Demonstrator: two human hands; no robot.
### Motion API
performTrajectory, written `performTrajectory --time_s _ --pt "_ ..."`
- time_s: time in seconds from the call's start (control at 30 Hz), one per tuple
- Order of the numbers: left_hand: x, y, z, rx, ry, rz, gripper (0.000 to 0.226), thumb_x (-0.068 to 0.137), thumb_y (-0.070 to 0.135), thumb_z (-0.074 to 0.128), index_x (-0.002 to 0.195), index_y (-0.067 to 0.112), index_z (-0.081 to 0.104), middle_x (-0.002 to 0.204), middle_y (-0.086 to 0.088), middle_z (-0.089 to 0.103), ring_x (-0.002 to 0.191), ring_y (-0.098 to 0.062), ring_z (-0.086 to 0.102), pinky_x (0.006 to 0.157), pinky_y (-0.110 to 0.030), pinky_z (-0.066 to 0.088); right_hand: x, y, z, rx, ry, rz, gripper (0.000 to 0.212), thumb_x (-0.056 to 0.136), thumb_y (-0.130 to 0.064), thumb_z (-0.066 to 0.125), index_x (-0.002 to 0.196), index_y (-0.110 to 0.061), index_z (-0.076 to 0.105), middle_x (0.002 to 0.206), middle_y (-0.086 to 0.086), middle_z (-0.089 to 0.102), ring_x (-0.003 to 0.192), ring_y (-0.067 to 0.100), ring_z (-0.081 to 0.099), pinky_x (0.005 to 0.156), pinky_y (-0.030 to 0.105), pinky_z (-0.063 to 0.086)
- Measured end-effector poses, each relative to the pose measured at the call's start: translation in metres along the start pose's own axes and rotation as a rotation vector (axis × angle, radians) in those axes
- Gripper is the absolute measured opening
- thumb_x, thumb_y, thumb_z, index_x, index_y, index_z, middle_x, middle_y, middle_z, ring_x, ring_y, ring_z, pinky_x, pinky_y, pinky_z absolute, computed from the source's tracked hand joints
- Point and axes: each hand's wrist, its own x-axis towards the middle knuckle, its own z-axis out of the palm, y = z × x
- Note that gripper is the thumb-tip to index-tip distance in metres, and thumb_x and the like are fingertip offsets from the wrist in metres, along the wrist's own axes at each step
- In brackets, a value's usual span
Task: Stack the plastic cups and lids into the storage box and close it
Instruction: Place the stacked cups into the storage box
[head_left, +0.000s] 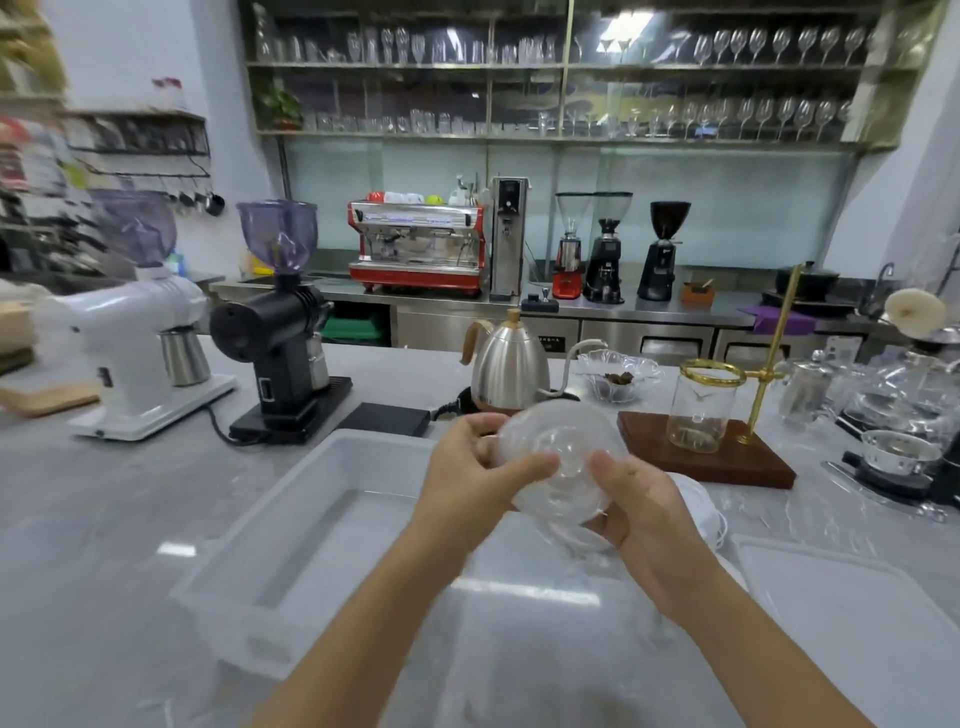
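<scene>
Clasping clear domed lids, left hand and right hand grip opposite edges.

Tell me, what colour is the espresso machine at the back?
Red with silver metal panels, the espresso machine; the head view shows it.

body: two bare forearms | sleeves: none visible | hands: bare, no gloves, rings or watch

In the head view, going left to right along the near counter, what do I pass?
White grinder → black grinder → open storage box → left hand → clear dome lids held in both hands → right hand → box lid lying flat.
</scene>
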Motion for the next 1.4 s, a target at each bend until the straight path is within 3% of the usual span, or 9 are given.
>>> performTrajectory --time_s 0.23,0.4,0.63,0.77,0.87,0.97,1.23,1.3,1.4 --pt "0.013 0.033 -0.094 0.025 0.108 -0.069 0.043 0.081 0.012 0.080 0.120 0.000 0.065 0.106 -0.017 0.077 0.086 -0.024 0.076 0.069 -0.030 0.061 0.050 -0.007 0.089 -0.175 -0.108 0.072 0.041 0.087 -0.030 0.071 0.107 0.005 0.065 0.101 0.024 0.073 0.092 0.036 0.073 0.079 0.040 0.062" --pt "0.020 0.034 -0.130 -0.103 0.249 -0.269 0.018 0.085 0.011 0.077 0.102 0.006 0.071 0.096 -0.011 0.078 0.081 -0.025 0.072 0.091 -0.041 0.060 0.091 0.011 0.138 -0.319 -0.097 0.198 0.042 0.088 -0.032 0.072 0.109 0.004 0.067 0.109 0.024 0.072 0.093 0.034 0.073 0.083 0.045 0.062" --pt "0.027 0.014 -0.142 -0.230 0.357 -0.595 0.042 0.087 0.022 0.077 0.120 0.003 0.058 0.107 -0.015 0.065 0.090 -0.026 0.065 0.084 -0.044 0.055 0.116 0.042 0.168 -0.559 -0.084 0.398 0.041 0.090 -0.030 0.065 0.120 -0.002 0.058 0.114 0.016 0.065 0.096 0.031 0.067 0.082 0.044 0.062" --pt "0.026 0.009 -0.140 -0.263 0.401 -0.639 0.061 0.090 0.030 0.069 0.130 -0.008 0.044 0.090 -0.013 0.050 0.073 -0.026 0.051 0.097 -0.050 0.051 0.120 0.051 0.174 -0.708 -0.098 0.444 0.032 0.092 -0.024 0.061 0.115 -0.003 0.057 0.090 0.010 0.054 0.083 0.028 0.056 0.082 0.043 0.059" --pt "0.026 0.005 -0.139 -0.273 0.457 -0.645 0.055 0.091 0.029 0.063 0.126 -0.010 0.047 0.089 -0.016 0.055 0.065 -0.025 0.051 0.078 -0.043 0.049 0.121 0.059 0.179 -0.787 -0.105 0.478 0.024 0.093 -0.021 0.060 0.107 -0.003 0.054 0.083 0.010 0.051 0.076 0.028 0.053 0.085 0.047 0.060" --pt "0.019 0.005 -0.136 -0.298 0.476 -0.630 0.028 0.095 0.024 0.058 0.087 -0.002 0.050 0.047 -0.010 0.053 0.034 -0.021 0.044 0.054 -0.029 0.035 0.122 0.067 0.182 -0.840 -0.079 0.514 0.022 0.095 -0.022 0.056 0.102 -0.005 0.044 0.078 0.011 0.049 0.072 0.031 0.057 0.087 0.050 0.059" --pt "0.015 0.005 -0.132 -0.399 0.550 -0.677 0.038 0.095 0.035 0.056 0.095 -0.003 0.057 0.058 -0.009 0.053 0.047 -0.024 0.050 0.051 -0.031 0.038 0.129 0.088 0.183 -0.879 -0.052 0.534 0.022 0.095 -0.022 0.055 0.101 -0.002 0.049 0.079 0.014 0.051 0.076 0.036 0.059 0.084 0.052 0.060" --pt "0.015 0.006 -0.132 -0.404 0.545 -0.697 0.039 0.095 0.038 0.055 0.082 0.001 0.053 0.055 -0.008 0.051 0.049 -0.025 0.050 0.058 -0.033 0.039 0.129 0.092 0.183 -0.874 -0.050 0.532 0.029 0.095 -0.025 0.056 0.109 0.000 0.050 0.083 0.014 0.053 0.075 0.036 0.061 0.081 0.052 0.060" --pt "0.016 0.004 -0.135 -0.351 0.573 -0.725 0.036 0.093 0.040 0.056 0.092 0.004 0.055 0.069 -0.007 0.046 0.062 -0.024 0.044 0.076 -0.037 0.041 0.129 0.096 0.183 -0.896 -0.062 0.491 0.038 0.095 -0.034 0.056 0.117 -0.003 0.052 0.088 0.011 0.054 0.063 0.031 0.061 0.076 0.044 0.062"
